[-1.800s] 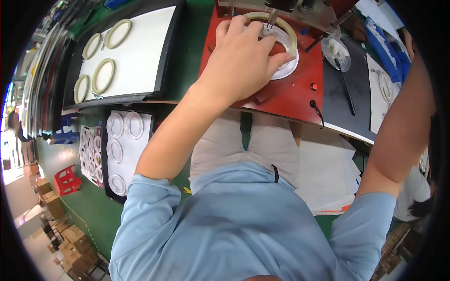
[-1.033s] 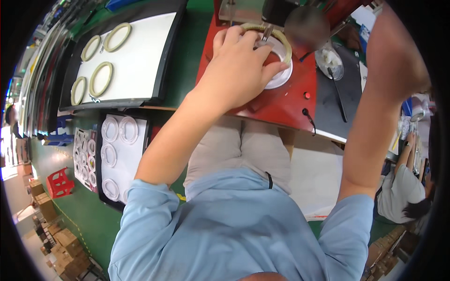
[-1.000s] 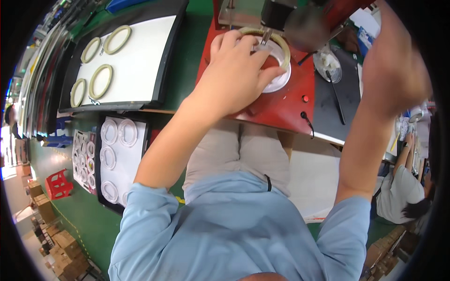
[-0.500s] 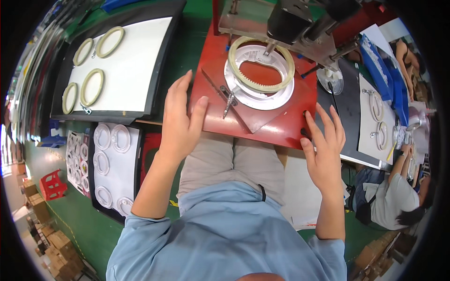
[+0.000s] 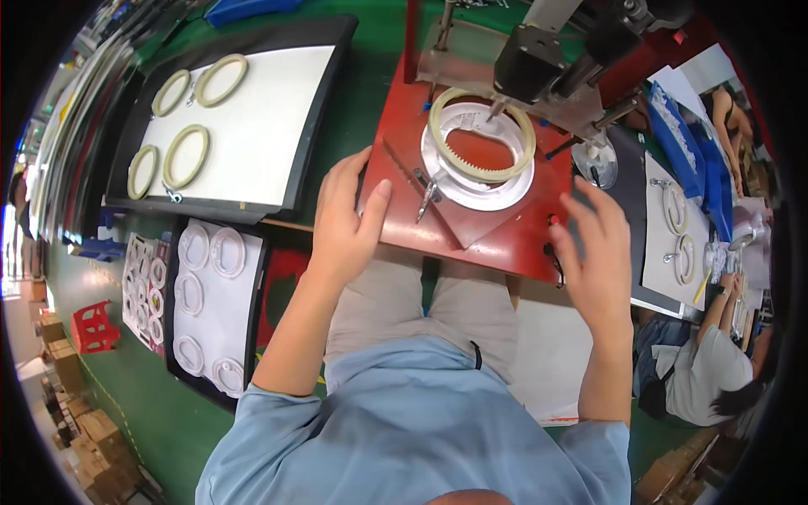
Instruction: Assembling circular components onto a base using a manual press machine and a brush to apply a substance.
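Observation:
A cream ring with inner teeth lies over a white round plastic part, under the press head. Both are on the red base of the press. In front of them, on the left, is a small metal toggle clamp. My left hand is open and holds nothing, beside the base's left front corner, thumb over its edge. Fingers apart and empty, my right hand hovers by the right front corner, close to a red button. Contact with the base or button is unclear.
At left, a white-topped board carries several cream rings. Below it, a tray holds white round parts. Rings lie on a white sheet at right, near blue bins. A co-worker sits at far right.
The view has shifted, so the bench and press appear further right and lower. Both hands stay open near the base's front corners. The red button beside my right hand now shows.

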Available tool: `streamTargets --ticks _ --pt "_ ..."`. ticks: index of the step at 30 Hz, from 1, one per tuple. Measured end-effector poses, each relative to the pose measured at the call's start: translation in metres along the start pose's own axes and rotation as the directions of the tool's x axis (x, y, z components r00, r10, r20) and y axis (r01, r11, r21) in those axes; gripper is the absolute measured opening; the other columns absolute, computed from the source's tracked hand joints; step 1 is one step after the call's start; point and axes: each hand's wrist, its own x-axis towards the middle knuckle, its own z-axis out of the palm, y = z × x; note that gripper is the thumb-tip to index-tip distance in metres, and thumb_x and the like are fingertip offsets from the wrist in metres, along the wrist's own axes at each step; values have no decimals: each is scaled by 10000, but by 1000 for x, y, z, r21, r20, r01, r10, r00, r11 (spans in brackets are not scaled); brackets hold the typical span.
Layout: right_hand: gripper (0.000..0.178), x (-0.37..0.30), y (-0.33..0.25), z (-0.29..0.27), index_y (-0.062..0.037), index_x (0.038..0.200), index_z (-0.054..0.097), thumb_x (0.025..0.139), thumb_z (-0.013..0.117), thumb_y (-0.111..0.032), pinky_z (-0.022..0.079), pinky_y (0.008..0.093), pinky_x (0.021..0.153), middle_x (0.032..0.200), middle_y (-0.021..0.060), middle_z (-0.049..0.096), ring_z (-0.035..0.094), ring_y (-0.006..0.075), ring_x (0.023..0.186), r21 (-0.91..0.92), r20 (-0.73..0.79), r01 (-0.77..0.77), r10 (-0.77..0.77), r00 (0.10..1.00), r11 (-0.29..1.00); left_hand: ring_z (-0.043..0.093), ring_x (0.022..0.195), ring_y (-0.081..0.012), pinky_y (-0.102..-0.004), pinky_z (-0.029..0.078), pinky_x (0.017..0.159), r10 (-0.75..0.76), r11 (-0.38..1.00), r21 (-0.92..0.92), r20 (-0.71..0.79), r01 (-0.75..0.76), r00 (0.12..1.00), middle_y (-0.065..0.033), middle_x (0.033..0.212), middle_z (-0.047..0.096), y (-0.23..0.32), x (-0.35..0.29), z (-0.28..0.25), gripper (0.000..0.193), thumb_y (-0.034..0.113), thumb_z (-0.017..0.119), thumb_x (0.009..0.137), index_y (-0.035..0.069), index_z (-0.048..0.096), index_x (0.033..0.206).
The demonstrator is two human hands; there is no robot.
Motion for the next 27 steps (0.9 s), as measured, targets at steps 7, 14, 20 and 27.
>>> streamTargets --ticks 7,14,20,27 --pt "274 33 -12 17 -19 1237 727 963 725 -30 514 419 1048 1310 135 703 649 348 1229 278 -151 103 -63 987 955 635 1226 -368 -433 500 1064 68 997 -17 -98 -70 993 -196 1290 673 42 18 -20 377 112 757 959 -11 668 1303" --pt "307 57 -18 36 -54 1205 731 901 756 -18 461 465 1111 1316 106 695 617 326 1330 124 -204 284 -255 945 951 625 1019 -319 -411 526 870 540 841 33 -21 -539 841 -98 1056 671 76 44 9 194 14 824 840 43 760 1021" --pt "238 59 -12 46 -51 1145 737 908 754 -39 450 458 1106 1245 88 714 632 312 1308 190 -141 283 -259 955 940 600 1089 -305 -411 468 964 551 787 227 161 -574 819 -68 1079 664 67 45 15 170 84 812 839 74 729 986" --pt "214 62 -7 50 -31 1088 733 878 772 -18 510 441 1018 1140 101 729 671 333 1206 304 -166 276 -235 958 912 593 1061 -291 -401 447 962 546 827 53 156 -559 823 -33 1064 734 62 47 4 162 66 810 840 93 724 974"
